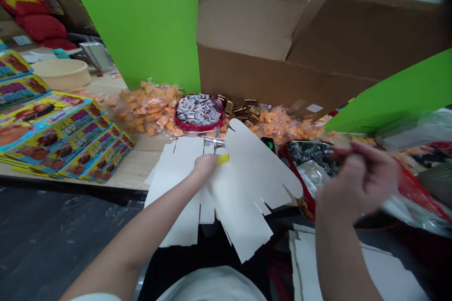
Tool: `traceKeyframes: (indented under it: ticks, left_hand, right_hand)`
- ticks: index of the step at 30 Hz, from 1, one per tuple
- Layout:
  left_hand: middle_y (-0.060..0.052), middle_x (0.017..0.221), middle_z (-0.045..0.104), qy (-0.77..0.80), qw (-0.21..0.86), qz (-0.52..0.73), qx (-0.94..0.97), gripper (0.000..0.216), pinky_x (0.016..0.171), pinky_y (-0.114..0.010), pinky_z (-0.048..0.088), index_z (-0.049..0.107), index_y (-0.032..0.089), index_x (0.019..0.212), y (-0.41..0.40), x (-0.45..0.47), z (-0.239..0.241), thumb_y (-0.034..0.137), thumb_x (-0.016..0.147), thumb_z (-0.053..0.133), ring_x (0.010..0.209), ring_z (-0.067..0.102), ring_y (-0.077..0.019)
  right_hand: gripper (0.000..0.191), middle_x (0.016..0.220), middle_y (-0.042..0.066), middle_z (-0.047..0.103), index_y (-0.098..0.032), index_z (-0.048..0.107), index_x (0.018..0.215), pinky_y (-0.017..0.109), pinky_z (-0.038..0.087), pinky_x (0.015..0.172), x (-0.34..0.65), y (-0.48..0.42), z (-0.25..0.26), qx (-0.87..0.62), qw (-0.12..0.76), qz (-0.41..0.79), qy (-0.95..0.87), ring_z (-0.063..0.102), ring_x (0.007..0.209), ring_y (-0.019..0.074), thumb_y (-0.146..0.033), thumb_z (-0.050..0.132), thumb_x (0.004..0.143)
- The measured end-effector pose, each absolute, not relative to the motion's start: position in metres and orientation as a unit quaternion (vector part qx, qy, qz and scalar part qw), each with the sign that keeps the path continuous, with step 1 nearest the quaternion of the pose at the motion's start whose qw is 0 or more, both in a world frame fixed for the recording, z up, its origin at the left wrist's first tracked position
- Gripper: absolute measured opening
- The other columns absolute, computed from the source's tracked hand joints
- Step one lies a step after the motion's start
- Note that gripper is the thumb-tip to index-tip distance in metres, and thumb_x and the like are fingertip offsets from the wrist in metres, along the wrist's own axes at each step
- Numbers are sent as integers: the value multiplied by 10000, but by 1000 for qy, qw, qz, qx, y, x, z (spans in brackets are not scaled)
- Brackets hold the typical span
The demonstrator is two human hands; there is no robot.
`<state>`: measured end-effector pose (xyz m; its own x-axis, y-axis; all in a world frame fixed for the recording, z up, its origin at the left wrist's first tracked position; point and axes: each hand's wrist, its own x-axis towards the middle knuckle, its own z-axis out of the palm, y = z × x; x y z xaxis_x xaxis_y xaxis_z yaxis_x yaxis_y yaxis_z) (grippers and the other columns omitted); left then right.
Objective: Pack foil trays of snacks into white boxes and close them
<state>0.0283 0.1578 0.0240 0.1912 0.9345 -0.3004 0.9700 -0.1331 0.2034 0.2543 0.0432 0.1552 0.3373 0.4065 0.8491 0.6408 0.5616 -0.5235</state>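
Observation:
My left hand (205, 165) rests on a flat white die-cut cardboard blank (247, 183) at the table edge, its fingers curled around a small yellow piece (222, 159). My right hand (356, 181) hovers to the right, fingers pinched together and blurred by motion, over a red tray (304, 207) holding clear plastic and dark wrapped items. What the right fingers hold, if anything, I cannot make out.
A big open brown carton (282, 42) stands behind. Orange wrapped sweets (151, 106), a red bowl of white sachets (199, 112) and gold packets (243, 108) lie in front of it. Colourful printed flat boxes (63, 136) are stacked left. More white blanks (381, 268) lie low right.

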Motion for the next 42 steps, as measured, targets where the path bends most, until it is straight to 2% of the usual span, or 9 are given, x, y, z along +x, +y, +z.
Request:
traceKeyframes:
  ticks: [2, 7, 10, 28, 32, 34, 37, 39, 42]
  left_hand:
    - [-84, 1156, 609, 626, 168, -55, 760, 320, 854, -428, 528, 577, 153, 1156, 158, 30, 22, 350, 904, 573, 1002, 611, -207]
    - [-84, 1147, 613, 601, 135, -61, 785, 316, 857, -417, 526, 584, 142, 1143, 154, 23, 24, 348, 903, 575, 999, 614, -210]
    - [-79, 1122, 622, 600, 120, -61, 789, 303, 836, -412, 536, 584, 150, 1138, 152, 19, 26, 346, 908, 569, 970, 621, -196]
    - [-71, 1099, 631, 589, 155, -68, 790, 278, 829, -408, 536, 599, 151, 1101, 166, 12, 18, 350, 910, 564, 954, 625, -189]
    - [-92, 1058, 656, 574, 159, -16, 803, 258, 879, -367, 509, 605, 148, 1102, 165, -8, 44, 318, 930, 515, 977, 624, -192]
    - [-126, 1162, 622, 577, 141, 28, 804, 319, 960, -348, 459, 531, 151, 1240, 145, -28, 58, 221, 955, 406, 1099, 580, -199]
    - [-110, 1319, 530, 524, 132, 112, 834, 554, 999, -320, 433, 387, 221, 1388, 78, -45, 57, 32, 869, 336, 1193, 527, -168]
    - [-98, 1405, 473, 428, 160, 118, 882, 578, 907, -326, 502, 438, 279, 1353, 23, -40, 39, 82, 812, 486, 1128, 581, -201]
    - [-60, 1194, 640, 399, 165, 151, 889, 202, 801, -322, 536, 638, 243, 1007, -31, -16, 5, 172, 874, 503, 928, 652, -195]
  right_hand:
    - [295, 922, 9, 648, -230, 579, 1175, 317, 498, 787, 219, 32, 149, -412, 618, -115, -660, 624, 835, 148, -124, 448, 932]
    - [308, 1076, 162, 677, -78, 641, 1119, 385, 420, 950, 143, 99, 77, -504, 111, -100, -851, 533, 1134, 256, -71, 423, 901]
    - [236, 870, 157, 705, -86, 705, 904, 393, 365, 978, 142, 160, 40, -476, 32, -93, -874, 554, 1046, 254, -67, 472, 871]
    - [153, 878, 65, 712, -123, 694, 876, 383, 397, 997, 141, 202, 20, -430, -84, -66, -896, 635, 942, 181, -172, 552, 903]
    - [356, 1175, 187, 641, -44, 588, 1234, 420, 326, 1059, 145, 151, 43, -445, -31, -92, -890, 501, 1205, 275, -108, 448, 912]
    - [453, 1200, 189, 614, -60, 452, 1375, 430, 403, 975, 157, 104, 46, -472, 21, -93, -877, 525, 1143, 287, -144, 428, 931]
    - [367, 949, 128, 660, -110, 559, 1266, 363, 501, 753, 179, 32, 25, -525, 62, -31, -848, 600, 851, 240, -160, 486, 910]
    - [333, 942, 131, 659, -106, 609, 1190, 376, 518, 740, 187, -2, 1, -556, 58, -2, -829, 609, 848, 252, -112, 533, 866]
    - [376, 1079, 179, 656, -67, 597, 1213, 445, 503, 871, 182, -26, -24, -581, 77, 31, -810, 606, 1002, 295, -47, 500, 851]
